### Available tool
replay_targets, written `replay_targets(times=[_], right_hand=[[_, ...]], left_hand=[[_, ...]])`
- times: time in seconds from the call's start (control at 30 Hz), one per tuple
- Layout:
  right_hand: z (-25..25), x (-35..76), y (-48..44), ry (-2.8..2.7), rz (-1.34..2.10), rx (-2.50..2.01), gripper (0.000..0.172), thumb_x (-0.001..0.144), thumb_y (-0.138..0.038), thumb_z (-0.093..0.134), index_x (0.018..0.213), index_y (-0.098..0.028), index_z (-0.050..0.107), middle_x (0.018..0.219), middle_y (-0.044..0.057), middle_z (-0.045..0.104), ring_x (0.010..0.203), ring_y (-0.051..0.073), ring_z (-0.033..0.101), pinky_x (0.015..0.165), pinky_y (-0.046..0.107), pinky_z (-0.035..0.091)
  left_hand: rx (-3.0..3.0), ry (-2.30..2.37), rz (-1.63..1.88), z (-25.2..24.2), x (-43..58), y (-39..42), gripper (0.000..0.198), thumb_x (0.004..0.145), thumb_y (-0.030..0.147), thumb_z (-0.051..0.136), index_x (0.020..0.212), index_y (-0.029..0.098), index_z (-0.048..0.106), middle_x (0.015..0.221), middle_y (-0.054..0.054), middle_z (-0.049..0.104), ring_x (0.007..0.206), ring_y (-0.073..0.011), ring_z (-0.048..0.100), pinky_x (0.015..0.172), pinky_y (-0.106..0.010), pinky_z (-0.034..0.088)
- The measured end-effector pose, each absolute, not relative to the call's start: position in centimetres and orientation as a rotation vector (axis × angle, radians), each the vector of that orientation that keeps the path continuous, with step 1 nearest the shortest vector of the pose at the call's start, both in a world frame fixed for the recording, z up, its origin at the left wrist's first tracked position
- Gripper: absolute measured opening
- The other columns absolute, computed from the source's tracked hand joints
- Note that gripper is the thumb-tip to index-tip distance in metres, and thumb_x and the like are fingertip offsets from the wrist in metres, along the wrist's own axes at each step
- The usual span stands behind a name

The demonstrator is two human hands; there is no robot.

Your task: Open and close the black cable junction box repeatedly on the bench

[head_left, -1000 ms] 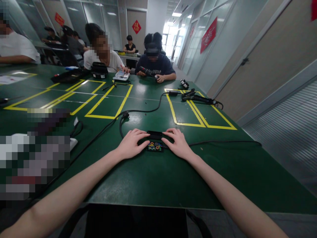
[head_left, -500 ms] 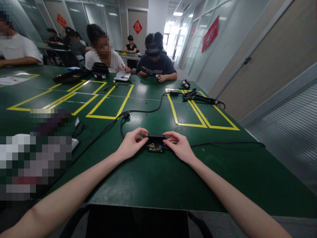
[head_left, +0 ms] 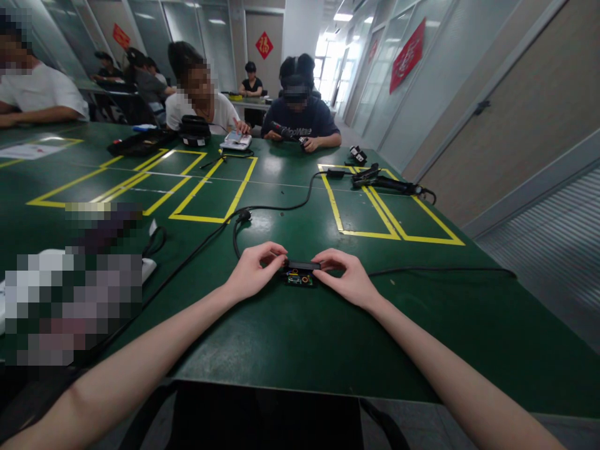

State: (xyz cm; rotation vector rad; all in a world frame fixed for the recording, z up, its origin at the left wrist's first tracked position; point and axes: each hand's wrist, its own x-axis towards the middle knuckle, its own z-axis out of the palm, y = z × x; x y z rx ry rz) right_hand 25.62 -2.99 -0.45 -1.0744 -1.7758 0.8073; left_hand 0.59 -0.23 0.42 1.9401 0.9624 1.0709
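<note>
Between my hands is a small black plastic casing with a circuit board [head_left: 299, 279] showing inside it. Its black cover [head_left: 304, 266] sits at the far side, tilted above the board. My left hand [head_left: 255, 270] pinches the cover's left end between thumb and fingers. At the right end, my right hand [head_left: 347, 275] grips the cover the same way, its fingertips partly hidden behind it. A black cable [head_left: 440, 270] runs off to the right from behind my right hand.
A long black power cord [head_left: 276, 207] with a plug [head_left: 244, 215] crosses the green table [head_left: 300, 350]. A dark handheld tool [head_left: 384, 184] lies at the back right. Blurred items and a white object [head_left: 149, 267] are on the left. Co-workers sit across the table, one holding a device [head_left: 302, 142].
The black cover has tipped down and toward me, hiding more of the circuit board's far part. Both hands stay on its ends. The whole view has shifted slightly.
</note>
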Motion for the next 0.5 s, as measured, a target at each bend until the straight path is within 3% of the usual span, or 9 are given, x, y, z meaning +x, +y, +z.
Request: replay_targets(times=[0.17,0.3,0.5], right_hand=[[0.00,25.88,-3.30,-1.930,0.645,-0.967,0.008,0.086,-0.026,0.075,0.093,-0.022,0.074,0.102,0.008,0.075,0.092,0.022,0.073,0.081,0.037,0.065],[0.11,26.12,-3.51,-2.030,0.541,-0.947,0.009,0.086,-0.025,0.075,0.094,-0.023,0.071,0.110,0.009,0.076,0.100,0.024,0.074,0.091,0.042,0.061],[0.29,26.37,-3.69,-2.122,0.471,-0.974,0.013,0.085,-0.026,0.076,0.095,-0.023,0.068,0.103,0.008,0.076,0.096,0.024,0.073,0.089,0.041,0.060]], left_hand=[[2.039,0.963,1.070,0.40,0.65,-0.36,0.015,0.095,0.028,0.062,0.096,0.017,0.072,0.086,-0.004,0.078,0.078,-0.0185,0.074,0.072,-0.028,0.059],[2.110,0.942,1.031,0.51,0.55,-0.56,0.015,0.094,0.028,0.063,0.098,0.017,0.072,0.090,-0.005,0.078,0.079,-0.0180,0.073,0.064,-0.025,0.056],[2.268,0.830,0.924,0.40,0.21,-0.66,0.024,0.088,0.032,0.075,0.107,0.018,0.072,0.102,-0.006,0.077,0.089,-0.0200,0.072,0.083,-0.033,0.058]])
